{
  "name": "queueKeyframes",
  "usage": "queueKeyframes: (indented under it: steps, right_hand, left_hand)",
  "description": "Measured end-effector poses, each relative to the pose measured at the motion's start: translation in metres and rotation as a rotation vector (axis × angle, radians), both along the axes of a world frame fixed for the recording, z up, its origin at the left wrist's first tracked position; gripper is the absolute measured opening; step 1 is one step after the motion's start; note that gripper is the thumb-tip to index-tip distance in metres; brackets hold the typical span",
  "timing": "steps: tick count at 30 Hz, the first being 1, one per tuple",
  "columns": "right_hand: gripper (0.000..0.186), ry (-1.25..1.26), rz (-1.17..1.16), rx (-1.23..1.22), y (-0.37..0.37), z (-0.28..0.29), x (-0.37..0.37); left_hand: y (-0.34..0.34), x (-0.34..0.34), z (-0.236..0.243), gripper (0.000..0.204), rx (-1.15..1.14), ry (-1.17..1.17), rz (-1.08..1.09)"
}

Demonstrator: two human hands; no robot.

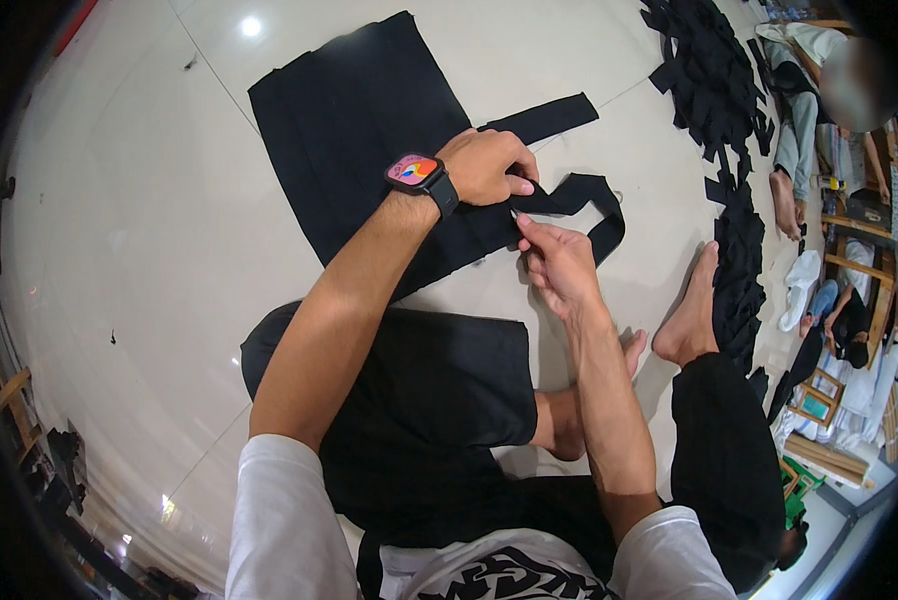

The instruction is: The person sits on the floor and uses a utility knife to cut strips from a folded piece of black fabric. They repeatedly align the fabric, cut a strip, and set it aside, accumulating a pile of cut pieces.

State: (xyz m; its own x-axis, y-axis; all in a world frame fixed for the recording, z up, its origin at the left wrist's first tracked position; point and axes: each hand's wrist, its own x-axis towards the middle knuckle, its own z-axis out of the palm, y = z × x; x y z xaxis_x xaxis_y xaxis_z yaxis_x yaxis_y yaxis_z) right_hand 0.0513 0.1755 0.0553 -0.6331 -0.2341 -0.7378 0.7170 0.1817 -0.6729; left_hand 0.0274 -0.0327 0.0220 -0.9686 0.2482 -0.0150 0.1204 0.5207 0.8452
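Observation:
A large black cloth panel [359,100] lies flat on the floor in front of me, with a black strap [544,118] sticking out from its right edge. A second black strap [609,215] bends in a loop beside my hands. My left hand [484,165], with a dark watch [416,174] on its wrist, curls closed on the cloth where the looped strap meets the panel. Just below and right of it, my right hand [561,262] is closed in a pinch at the cloth's edge. A small pale tip shows at its fingertips, too small to name.
My bent legs and bare foot [691,305] are close by on the near side and right. A long heap of black cloth strips [737,240] runs down the right. Beyond it are other people, a seated person's leg [797,135], and wooden frames [817,398].

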Motion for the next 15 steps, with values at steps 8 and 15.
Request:
queueKeyframes:
  steps: [8, 15]
  right_hand:
    - [0.033, -0.008, 0.030, 0.014, 0.0027, 0.0061, -0.0032]
    - [0.033, 0.017, 0.029, 0.007, 0.0024, 0.0032, -0.0080]
  left_hand:
    - [-0.0048, -0.0041, 0.0007, 0.022, 0.010, -0.020, -0.013]
    - [-0.0031, -0.0066, -0.0014, 0.023, -0.015, -0.006, 0.002]
